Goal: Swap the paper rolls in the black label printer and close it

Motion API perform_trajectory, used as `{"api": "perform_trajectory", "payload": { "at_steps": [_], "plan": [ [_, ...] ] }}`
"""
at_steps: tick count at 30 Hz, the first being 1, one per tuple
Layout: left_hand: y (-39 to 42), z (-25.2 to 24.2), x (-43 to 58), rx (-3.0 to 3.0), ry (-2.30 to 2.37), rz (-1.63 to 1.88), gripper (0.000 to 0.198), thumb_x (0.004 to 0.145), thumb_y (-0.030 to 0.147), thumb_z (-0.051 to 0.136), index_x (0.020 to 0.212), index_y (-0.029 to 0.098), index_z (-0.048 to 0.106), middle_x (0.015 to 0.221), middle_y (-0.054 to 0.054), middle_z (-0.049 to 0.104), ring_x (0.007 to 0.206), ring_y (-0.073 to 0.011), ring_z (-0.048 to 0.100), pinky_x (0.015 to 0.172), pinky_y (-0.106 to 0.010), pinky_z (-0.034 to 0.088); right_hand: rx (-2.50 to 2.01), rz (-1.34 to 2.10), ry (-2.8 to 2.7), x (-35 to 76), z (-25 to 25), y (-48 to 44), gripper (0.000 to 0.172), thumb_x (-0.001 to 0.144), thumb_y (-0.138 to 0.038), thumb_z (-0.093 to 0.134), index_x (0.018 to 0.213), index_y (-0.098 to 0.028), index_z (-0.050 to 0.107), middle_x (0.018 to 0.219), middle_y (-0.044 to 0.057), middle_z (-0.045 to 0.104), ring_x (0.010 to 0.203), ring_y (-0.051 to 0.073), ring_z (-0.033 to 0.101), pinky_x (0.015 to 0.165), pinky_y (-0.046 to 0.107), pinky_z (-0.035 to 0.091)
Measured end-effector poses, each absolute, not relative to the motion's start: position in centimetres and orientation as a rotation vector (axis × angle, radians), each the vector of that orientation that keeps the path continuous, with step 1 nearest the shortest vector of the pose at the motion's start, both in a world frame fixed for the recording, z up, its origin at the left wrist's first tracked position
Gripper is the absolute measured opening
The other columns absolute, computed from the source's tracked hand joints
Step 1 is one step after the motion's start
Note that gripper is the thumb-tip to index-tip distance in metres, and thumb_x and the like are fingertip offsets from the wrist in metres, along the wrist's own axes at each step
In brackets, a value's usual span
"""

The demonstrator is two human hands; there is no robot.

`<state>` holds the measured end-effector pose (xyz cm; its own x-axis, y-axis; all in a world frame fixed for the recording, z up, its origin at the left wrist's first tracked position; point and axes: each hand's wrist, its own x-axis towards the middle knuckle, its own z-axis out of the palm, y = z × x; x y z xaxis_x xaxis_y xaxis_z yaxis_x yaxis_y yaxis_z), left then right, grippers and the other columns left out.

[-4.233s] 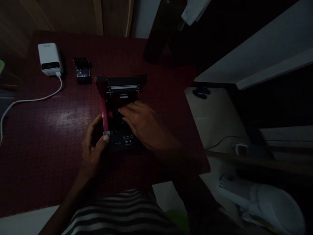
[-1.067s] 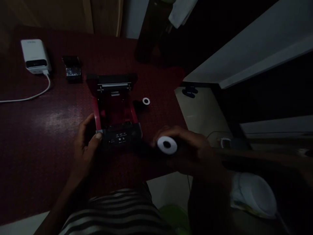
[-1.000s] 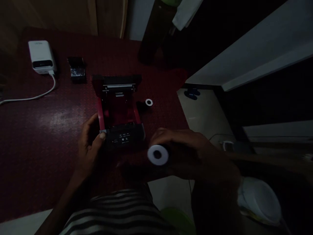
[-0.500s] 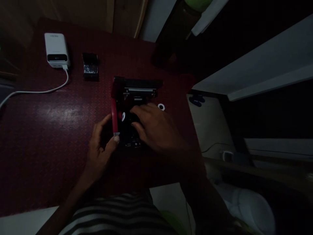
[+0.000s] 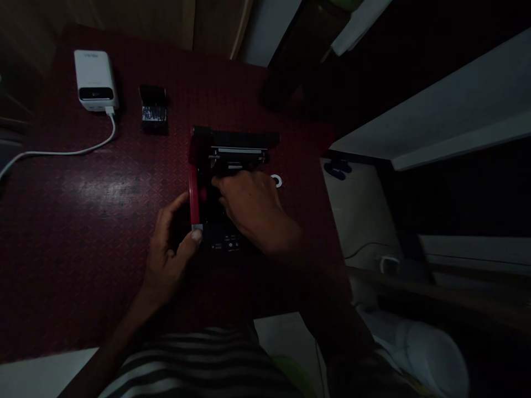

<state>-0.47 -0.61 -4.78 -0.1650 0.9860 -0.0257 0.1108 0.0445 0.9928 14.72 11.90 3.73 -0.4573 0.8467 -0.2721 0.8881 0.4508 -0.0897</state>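
Observation:
A black and red machine, perhaps a small label printer [image 5: 193,199], sits on the table with its lid raised at the back. My left hand [image 5: 170,249] holds its left side, with the thumb on the grey front corner and the fingers along the outer red wall. My right hand [image 5: 253,207] reaches down into the open body, fingers bent and closed together. Whatever lies under those fingers is hidden and dark. Beside the right knuckles, a white ring with a dark centre [image 5: 277,181] is partly covered by the hand.
A white power bank [image 5: 95,77] with a plugged-in white cable [image 5: 70,153] lies at the table's back left. Near it is a small open black case [image 5: 154,113]. A tall dark object with a green top [image 5: 309,50] stands at the back right. The red table [image 5: 95,237] ends at the right.
My right hand has turned and moved slightly left and deeper into the machine, its fingers closing. The white ring inside the machine is now covered. My left hand keeps its hold.

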Motion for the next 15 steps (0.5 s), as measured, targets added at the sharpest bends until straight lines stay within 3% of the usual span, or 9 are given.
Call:
{"api": "perform_trajectory", "payload": {
  "at_steps": [4,9,15],
  "plan": [
    [-0.6,-4.8,-0.5,1.191,1.441,1.254,0.059,0.11,0.054,0.072,0.163,0.029,0.067,0.166,-0.011,0.069,0.157,-0.0371,0.063,0.134,-0.057,0.05,1.553,-0.383,2.572,15.6,3.5,11.6,0.028,0.102,-0.002,0.075,0.116,-0.022,0.089,0.103,0.013,0.09,0.091,0.033,0.085,0.074,0.039,0.058],
    [-0.6,-5.0,-0.5,1.186,1.441,1.247,0.057,0.11,0.054,0.073,0.161,0.032,0.069,0.166,-0.01,0.069,0.157,-0.0375,0.063,0.134,-0.056,0.049,1.349,-0.711,2.885,19.2,3.8,10.7,0.037,0.104,0.001,0.069,0.121,-0.026,0.087,0.12,0.006,0.089,0.105,0.026,0.082,0.09,0.038,0.063],
    [-0.6,-5.2,-0.5,1.217,1.445,1.272,0.056,0.111,0.053,0.072,0.162,0.03,0.069,0.167,-0.011,0.069,0.158,-0.0381,0.064,0.132,-0.057,0.053,1.2,-0.797,2.921,20.5,4.1,11.0,0.047,0.099,0.009,0.063,0.114,-0.026,0.091,0.114,0.005,0.089,0.109,0.027,0.079,0.097,0.041,0.063]
  ]
}}
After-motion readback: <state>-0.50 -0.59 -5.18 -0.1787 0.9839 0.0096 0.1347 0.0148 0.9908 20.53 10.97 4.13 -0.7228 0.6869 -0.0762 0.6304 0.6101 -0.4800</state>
